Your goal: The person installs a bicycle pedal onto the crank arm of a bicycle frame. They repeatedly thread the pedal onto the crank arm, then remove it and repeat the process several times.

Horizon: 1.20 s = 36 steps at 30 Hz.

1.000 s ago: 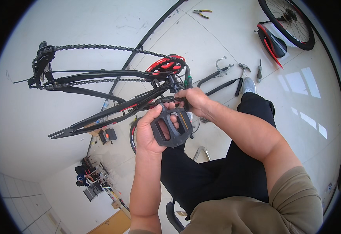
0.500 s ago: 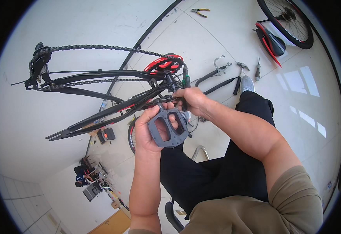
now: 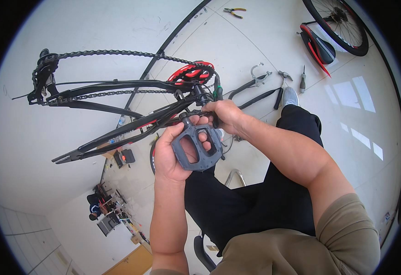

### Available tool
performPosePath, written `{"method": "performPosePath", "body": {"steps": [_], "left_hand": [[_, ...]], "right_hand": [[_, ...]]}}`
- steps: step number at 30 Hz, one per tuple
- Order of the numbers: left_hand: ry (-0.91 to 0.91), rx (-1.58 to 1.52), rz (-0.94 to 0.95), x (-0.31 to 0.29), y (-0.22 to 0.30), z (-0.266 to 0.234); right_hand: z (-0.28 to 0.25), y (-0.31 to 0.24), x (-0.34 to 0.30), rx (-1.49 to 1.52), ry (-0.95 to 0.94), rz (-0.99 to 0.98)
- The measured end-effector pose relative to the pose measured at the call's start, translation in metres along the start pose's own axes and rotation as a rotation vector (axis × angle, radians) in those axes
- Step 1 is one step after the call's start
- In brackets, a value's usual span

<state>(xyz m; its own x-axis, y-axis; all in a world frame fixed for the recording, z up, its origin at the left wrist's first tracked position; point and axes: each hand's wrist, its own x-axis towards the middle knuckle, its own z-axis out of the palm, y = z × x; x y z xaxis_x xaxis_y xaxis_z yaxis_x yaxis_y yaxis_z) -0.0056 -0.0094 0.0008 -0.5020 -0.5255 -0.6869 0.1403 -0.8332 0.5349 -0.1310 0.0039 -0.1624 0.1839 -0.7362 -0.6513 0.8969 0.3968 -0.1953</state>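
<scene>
Head view: held a grey pedal (image 3: 200, 147) in the half-curled left hand (image 3: 169, 153); had the right hand (image 3: 227, 117) curled beside the bicycle frame (image 3: 164, 85), could not tell its grip.

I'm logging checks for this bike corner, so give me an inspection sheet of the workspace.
Surface: pale tiled floor, glossy.
Job's things: dark gray pedal in hand; bike frame with chain close by.
Clutter: pliers, hammer, screwdriver and saddle on the floor; wheel beside the saddle.
Grippers: left hand grips the pedal; right hand is right next to it, its hold partly hidden.
Cables: thin cable end juts out at the frame's left end.
Surroundings: pale wall; another person farther off, lower left.
</scene>
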Motion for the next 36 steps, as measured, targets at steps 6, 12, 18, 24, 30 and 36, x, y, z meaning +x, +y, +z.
{"method": "performPosePath", "body": {"steps": [6, 12, 18, 24, 30, 36], "left_hand": [[0.01, -0.029, -0.032, 0.003, 0.003, -0.01], [0.251, 0.464, 0.139, -0.005, 0.009, 0.007], [0.271, 0.651, 0.253, -0.007, 0.006, 0.008], [0.037, 0.218, 0.154, 0.002, -0.01, 0.011], [-0.143, -0.064, 0.07, 0.014, -0.012, -0.018], [-0.021, -0.029, -0.007, 0.013, 0.0, -0.026]], "right_hand": [[-0.001, -0.001, 0.001, -0.029, 0.007, -0.002], [0.0, -0.001, -0.002, -0.031, 0.01, 0.008], [-0.001, 0.002, 0.003, -0.016, 0.011, -0.009], [-0.003, 0.003, 0.006, -0.001, 0.013, -0.005], [-0.003, 0.002, 0.003, -0.026, 0.0, -0.011], [-0.001, 0.0, 0.0, -0.034, 0.006, 0.009]]}}
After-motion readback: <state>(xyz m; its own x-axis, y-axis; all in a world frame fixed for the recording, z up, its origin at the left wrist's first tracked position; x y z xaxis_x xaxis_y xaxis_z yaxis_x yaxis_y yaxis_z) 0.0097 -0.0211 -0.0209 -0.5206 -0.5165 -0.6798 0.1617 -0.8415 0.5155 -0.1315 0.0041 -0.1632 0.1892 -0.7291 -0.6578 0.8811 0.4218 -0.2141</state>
